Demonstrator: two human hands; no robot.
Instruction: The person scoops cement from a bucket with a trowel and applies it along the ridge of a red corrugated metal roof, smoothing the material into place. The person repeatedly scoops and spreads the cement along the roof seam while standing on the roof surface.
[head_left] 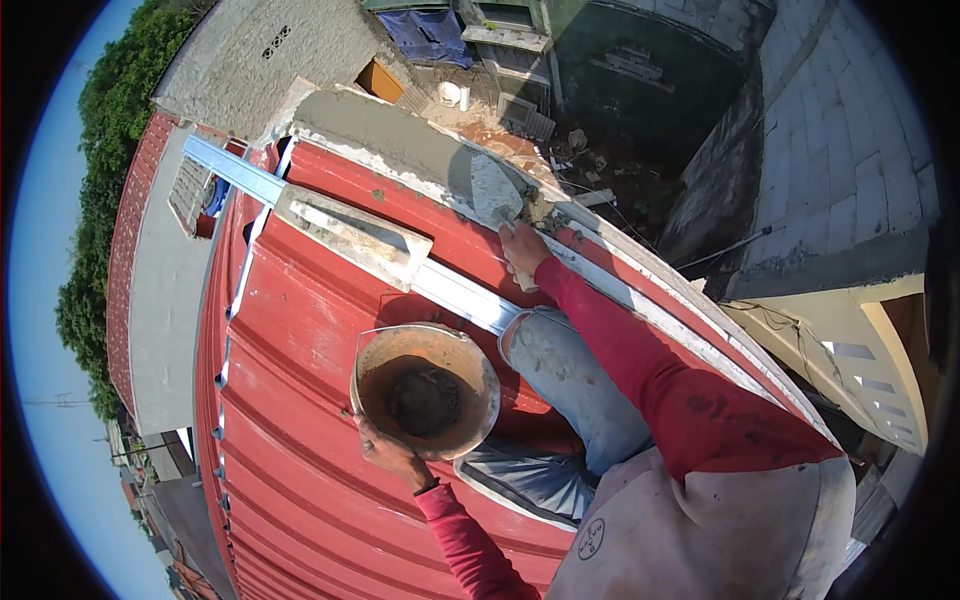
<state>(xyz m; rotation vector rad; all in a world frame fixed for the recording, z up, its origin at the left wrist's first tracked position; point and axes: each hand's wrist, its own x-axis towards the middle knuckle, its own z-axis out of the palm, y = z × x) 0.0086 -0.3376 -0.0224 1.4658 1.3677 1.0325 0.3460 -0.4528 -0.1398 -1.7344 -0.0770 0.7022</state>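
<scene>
My right hand [524, 252] is closed round the handle of a trowel. Its grey, mortar-smeared blade [494, 190] lies against the wet mortar [390, 135] along the top of the wall. A clump of mortar [538, 207] sits beside the blade. With my left hand [392, 452] I grip the near left rim of a bucket [478, 375]; the thumb shows at the rim and some fingers are hidden. Dark mortar [424, 400] lies in the bucket's bottom. Further up, a plastering float [355, 235] rests on a silvery metal channel [465, 298].
Ribbed red metal roofing [300, 400] spreads under me, its raised ribs running across. Beyond the wall's edge the ground drops to a yard with rubble [575, 150]. A block wall [840, 150] rises at the right. My bent knee [550, 350] is beside the metal channel.
</scene>
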